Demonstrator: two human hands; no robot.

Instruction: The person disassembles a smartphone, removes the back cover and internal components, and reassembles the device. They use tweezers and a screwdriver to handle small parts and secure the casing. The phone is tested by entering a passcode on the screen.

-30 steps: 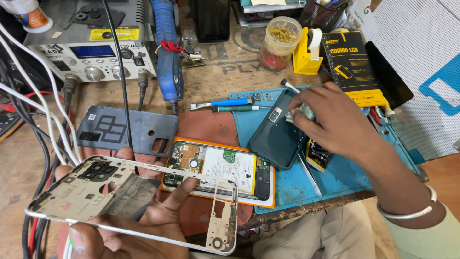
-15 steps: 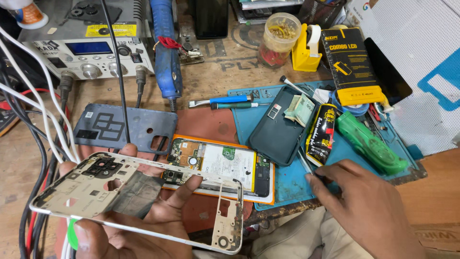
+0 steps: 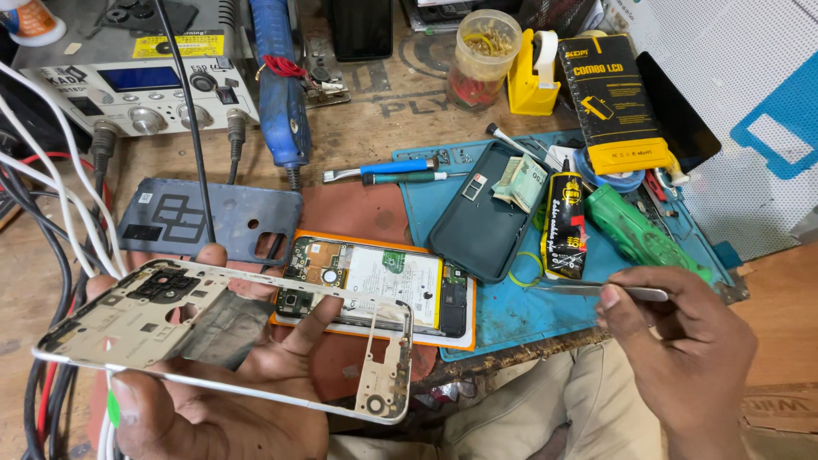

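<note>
I am gripping a phone mid-frame (image 3: pixel 226 328) in my left hand (image 3: pixel 230 400), thumb on the near edge, fingers spread beneath it. It is a thin pale plate with a white rim, cut-outs and a dull grey foil patch. My right hand (image 3: pixel 682 358) is pinching slim metal tweezers (image 3: pixel 596 290), tips pointing left over the blue work mat (image 3: pixel 511 315).

Just beyond the frame, an opened phone (image 3: pixel 375 285) in an orange surround is lying face down, showing a white battery and green boards. A grey back cover (image 3: pixel 213 221) is lying beside it, a dark case (image 3: pixel 486 209) on the mat.

A clear plastic tub (image 3: pixel 486 55) is holding small brass-coloured and red bits. A black glue tube (image 3: pixel 567 226) and a green-handled tool (image 3: pixel 639 230) are resting on the mat.

The wooden bench (image 3: pixel 383 111) is scuffed; a soldering station (image 3: pixel 145 85) is sitting at the back.
</note>
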